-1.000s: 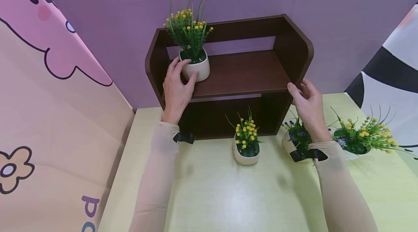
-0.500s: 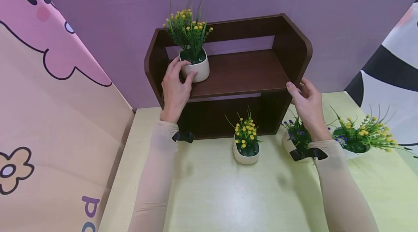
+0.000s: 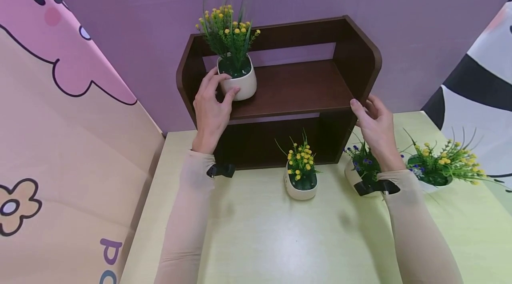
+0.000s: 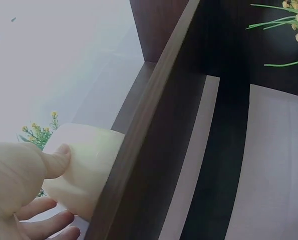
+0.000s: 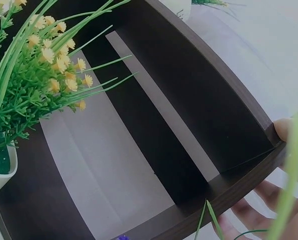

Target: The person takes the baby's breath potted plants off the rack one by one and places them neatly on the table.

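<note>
My left hand (image 3: 211,113) grips a white pot (image 3: 245,86) of artificial yellow flowers (image 3: 230,30) on the left of the upper board. Its thumb is on the front of the pot, and the index finger reaches to the rim. In the left wrist view the same pot (image 4: 86,162) sits at the board's edge, with some fingers spread below it. The dark brown two-tier shelf (image 3: 304,84) stands against the purple backdrop. My right hand (image 3: 378,135) holds its right side panel, thumb in front and fingers behind. The right wrist view shows this thumb (image 5: 284,129) at the wood's corner.
A white pot of yellow flowers (image 3: 302,193) stands on the pale table (image 3: 256,244) before the lower tier. To the right are a pot with blue flowers (image 3: 354,177), partly behind my right wrist, and another yellow-flowered plant (image 3: 444,164). A printed cloth (image 3: 80,142) hangs at left.
My left hand has shifted slightly left, and the held pot with its flowers has tipped a little left and back. My right hand keeps its hold on the shelf.
</note>
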Demonstrator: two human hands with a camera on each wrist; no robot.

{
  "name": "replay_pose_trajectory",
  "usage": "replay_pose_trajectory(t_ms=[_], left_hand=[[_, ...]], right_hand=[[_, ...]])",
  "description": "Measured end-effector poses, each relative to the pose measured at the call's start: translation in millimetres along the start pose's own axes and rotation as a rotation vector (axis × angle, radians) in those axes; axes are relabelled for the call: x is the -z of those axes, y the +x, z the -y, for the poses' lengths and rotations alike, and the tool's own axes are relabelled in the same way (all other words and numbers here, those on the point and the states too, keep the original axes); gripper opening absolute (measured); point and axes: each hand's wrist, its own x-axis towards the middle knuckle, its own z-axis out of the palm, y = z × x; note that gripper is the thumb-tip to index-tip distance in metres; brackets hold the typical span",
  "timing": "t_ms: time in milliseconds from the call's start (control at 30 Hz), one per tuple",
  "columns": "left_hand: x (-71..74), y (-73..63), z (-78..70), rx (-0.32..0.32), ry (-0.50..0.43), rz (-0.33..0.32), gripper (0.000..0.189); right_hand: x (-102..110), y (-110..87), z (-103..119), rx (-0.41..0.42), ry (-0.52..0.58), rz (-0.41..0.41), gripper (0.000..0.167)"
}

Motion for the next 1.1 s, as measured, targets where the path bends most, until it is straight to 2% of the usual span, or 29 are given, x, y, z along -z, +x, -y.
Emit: replay_pose_trajectory(t_ms=[400,833,1100], left_hand=[[22.6,-17.5,-6.3,-0.040,-0.010,-0.026,0.033],[35.7,-38.1,-6.7,-0.063,-0.031,-0.030,0.033],[44.5,-50.7,-8.8,-0.093,-0.067,-0.052,0.032]], right_hand=[[-1.8,-2.0,1.0,0.007,-0.029,-0.011,0.056],[-0.3,-3.2,1.2,0.008,-0.023,-0.017,0.055],[3.2,-5.1,4.1,0.027,-0.062,0.010,0.056]])
